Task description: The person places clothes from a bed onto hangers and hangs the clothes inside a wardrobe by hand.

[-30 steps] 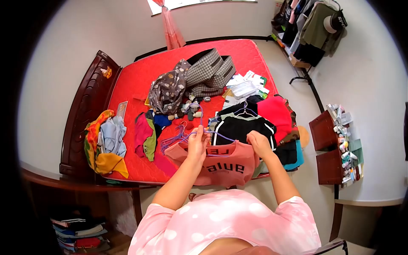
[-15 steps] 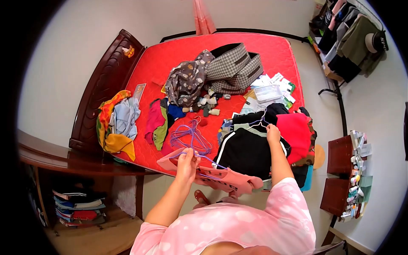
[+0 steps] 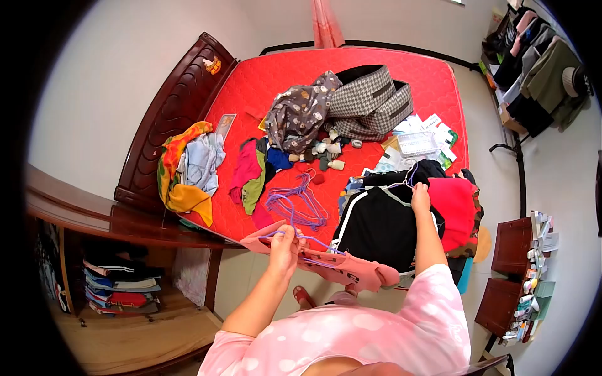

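My left hand [image 3: 285, 245] is closed round the neck of a purple clothes hanger [image 3: 293, 210], its hook pointing up. From that hanger hangs a pink shirt [image 3: 370, 271] with dark lettering, at the near edge of the bed. My right hand [image 3: 421, 197] is closed at a light-coloured hanger [image 3: 409, 178] on a black garment with white stripes [image 3: 376, 225]; its fingertips are partly hidden. The black garment lies on a heap of clothes, beside a red garment [image 3: 453, 210]. Between my hands and the socks lies a bundle of purple hangers [image 3: 301, 203].
The red mattress [image 3: 251, 75] also bears a checked storage bag [image 3: 364, 103], a patterned grey cloth [image 3: 295, 116], rolled socks [image 3: 326, 151], papers with a clear box [image 3: 418, 144] and more clothes [image 3: 200, 166]. An open cabinet [image 3: 150, 338] stands left, a clothes rack [image 3: 520, 156] right.
The whole view has shifted, so the bed and its things sit further right. Both hands keep their holds, with the pink shirt still hanging from the left hand's hanger.
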Demonstrator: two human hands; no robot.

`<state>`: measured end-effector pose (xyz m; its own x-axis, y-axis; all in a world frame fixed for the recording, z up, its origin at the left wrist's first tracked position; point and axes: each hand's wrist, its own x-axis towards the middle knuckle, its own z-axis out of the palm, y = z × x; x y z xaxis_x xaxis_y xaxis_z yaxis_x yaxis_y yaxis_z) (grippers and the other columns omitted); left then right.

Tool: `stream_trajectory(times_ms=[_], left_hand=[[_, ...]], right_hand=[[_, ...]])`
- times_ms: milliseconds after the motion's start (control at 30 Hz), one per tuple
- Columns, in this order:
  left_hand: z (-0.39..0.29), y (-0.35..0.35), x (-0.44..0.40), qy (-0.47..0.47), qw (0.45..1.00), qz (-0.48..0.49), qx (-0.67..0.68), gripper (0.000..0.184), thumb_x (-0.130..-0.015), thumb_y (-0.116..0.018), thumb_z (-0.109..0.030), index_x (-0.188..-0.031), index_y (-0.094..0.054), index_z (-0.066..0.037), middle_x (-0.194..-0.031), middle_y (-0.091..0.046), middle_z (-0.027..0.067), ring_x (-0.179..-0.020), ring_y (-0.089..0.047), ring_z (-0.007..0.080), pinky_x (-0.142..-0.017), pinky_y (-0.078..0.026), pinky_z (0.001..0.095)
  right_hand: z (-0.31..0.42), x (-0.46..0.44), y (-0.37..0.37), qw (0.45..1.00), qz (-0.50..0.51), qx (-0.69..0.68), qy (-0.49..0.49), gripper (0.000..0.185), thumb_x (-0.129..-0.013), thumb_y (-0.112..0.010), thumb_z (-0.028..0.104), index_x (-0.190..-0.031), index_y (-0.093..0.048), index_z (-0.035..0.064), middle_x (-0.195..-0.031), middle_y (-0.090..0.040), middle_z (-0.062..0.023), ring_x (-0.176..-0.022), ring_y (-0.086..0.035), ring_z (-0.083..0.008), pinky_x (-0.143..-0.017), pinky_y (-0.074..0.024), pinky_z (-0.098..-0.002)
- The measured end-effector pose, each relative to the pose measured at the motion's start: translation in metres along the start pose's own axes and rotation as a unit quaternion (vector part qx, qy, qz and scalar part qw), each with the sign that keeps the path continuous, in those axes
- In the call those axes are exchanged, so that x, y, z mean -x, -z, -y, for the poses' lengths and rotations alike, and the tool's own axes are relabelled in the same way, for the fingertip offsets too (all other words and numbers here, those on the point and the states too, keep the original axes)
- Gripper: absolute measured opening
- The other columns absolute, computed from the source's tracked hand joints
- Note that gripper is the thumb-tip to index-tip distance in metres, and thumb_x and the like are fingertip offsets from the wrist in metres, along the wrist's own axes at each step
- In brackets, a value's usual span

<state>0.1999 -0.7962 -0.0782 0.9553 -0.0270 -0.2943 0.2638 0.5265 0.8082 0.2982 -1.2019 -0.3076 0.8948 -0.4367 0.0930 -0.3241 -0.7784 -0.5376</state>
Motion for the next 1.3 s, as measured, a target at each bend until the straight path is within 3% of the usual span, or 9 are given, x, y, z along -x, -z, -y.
stream_trajectory(times_ms=[233,367,400,533,667,800,1000,1100,1300], left_hand=[[-0.015,0.015,0.028,-0.027,0.999,0.004,0.031,0.015,-0.09,-0.06,-0.024,-0.085,-0.054,-0.011,-0.08,-0.06,0.0017,-0.069,-0.059,0.0127,-0.066,-0.05,0.0259],[-0.029,0.031,0.056,-0.05,0.997,0.027,0.051,0.016,-0.09,-0.06,-0.025,-0.085,-0.056,-0.01,-0.08,-0.06,0.0021,-0.069,-0.059,0.0127,-0.065,-0.05,0.0248],[-0.033,0.037,0.064,-0.056,0.996,0.035,0.054,0.017,-0.09,-0.061,-0.025,-0.084,-0.056,-0.01,-0.08,-0.06,0.0022,-0.069,-0.059,0.0126,-0.065,-0.05,0.0247],[-0.05,0.064,0.098,-0.076,0.993,0.052,0.07,0.017,-0.089,-0.061,-0.025,-0.083,-0.056,-0.01,-0.079,-0.06,0.0021,-0.069,-0.059,0.0125,-0.064,-0.05,0.0248],[-0.072,0.096,0.143,-0.108,0.989,0.044,0.093,0.017,-0.089,-0.062,-0.025,-0.084,-0.057,-0.01,-0.079,-0.06,0.0018,-0.069,-0.059,0.0128,-0.064,-0.05,0.025],[-0.097,0.133,0.189,-0.123,0.986,0.031,0.111,0.017,-0.089,-0.062,-0.027,-0.086,-0.056,-0.011,-0.079,-0.06,0.0011,-0.07,-0.06,0.0123,-0.063,-0.05,0.0242],[-0.135,0.191,0.261,-0.113,0.99,0.015,0.086,0.022,-0.09,-0.058,-0.033,-0.086,-0.057,-0.012,-0.076,-0.063,0.0003,-0.07,-0.064,0.0126,-0.058,-0.051,0.0236],[-0.154,0.217,0.297,-0.139,0.985,0.011,0.101,0.019,-0.09,-0.058,-0.033,-0.085,-0.056,-0.014,-0.075,-0.062,-0.0009,-0.069,-0.063,0.0112,-0.058,-0.051,0.0229],[-0.194,0.272,0.353,-0.161,0.98,-0.043,0.113,0.021,-0.087,-0.063,-0.034,-0.082,-0.054,-0.016,-0.076,-0.061,-0.0031,-0.071,-0.061,0.0082,-0.063,-0.05,0.0207]], right_hand=[[0.047,0.024,0.07,0.983,-0.052,-0.123,0.124,0.009,-0.086,-0.057,0.011,-0.088,-0.052,0.0038,-0.087,-0.052,-0.0165,-0.078,-0.054,-0.0366,-0.067,-0.0445,-0.0437],[0.093,0.055,0.11,0.965,-0.027,-0.179,0.19,0.008,-0.085,-0.057,0.007,-0.085,-0.051,0.0004,-0.079,-0.053,-0.0145,-0.072,-0.054,-0.0303,-0.064,-0.0447,-0.0358],[0.106,0.065,0.117,0.96,-0.039,-0.173,0.217,0.008,-0.085,-0.056,0.006,-0.084,-0.05,0.0002,-0.073,-0.054,-0.012,-0.066,-0.055,-0.0244,-0.062,-0.0442,-0.0313],[0.157,0.113,0.139,0.954,0.064,-0.236,0.171,0.007,-0.086,-0.056,0.005,-0.083,-0.051,0.0005,-0.066,-0.056,-0.0067,-0.063,-0.054,-0.0125,-0.06,-0.0431,-0.0269],[0.219,0.163,0.167,0.944,0.076,-0.254,0.198,0.008,-0.085,-0.057,0.006,-0.084,-0.053,-0.0007,-0.064,-0.057,-0.0102,-0.061,-0.055,-0.0155,-0.057,-0.044,-0.0288],[0.286,0.217,0.192,0.922,0.152,-0.299,0.192,0.009,-0.086,-0.057,0.007,-0.084,-0.052,0.0003,-0.066,-0.054,-0.0032,-0.059,-0.047,-0.0087,-0.055,-0.0388,-0.0242],[0.388,0.334,0.2,0.837,0.295,-0.403,0.226,0.009,-0.087,-0.057,0.008,-0.083,-0.049,0.0058,-0.066,-0.049,0.0029,-0.057,-0.04,-0.0052,-0.051,-0.0312,-0.0209],[0.427,0.39,0.187,0.811,0.334,-0.407,0.255,0.01,-0.087,-0.057,0.008,-0.083,-0.049,0.0059,-0.067,-0.049,0.0025,-0.056,-0.039,-0.0052,-0.05,-0.0309,-0.0208],[0.501,0.487,0.166,0.691,0.457,-0.516,0.219,0.011,-0.087,-0.059,0.01,-0.089,-0.049,0.0076,-0.067,-0.05,0.001,-0.052,-0.044,-0.007,-0.046,-0.0299,-0.0199]])
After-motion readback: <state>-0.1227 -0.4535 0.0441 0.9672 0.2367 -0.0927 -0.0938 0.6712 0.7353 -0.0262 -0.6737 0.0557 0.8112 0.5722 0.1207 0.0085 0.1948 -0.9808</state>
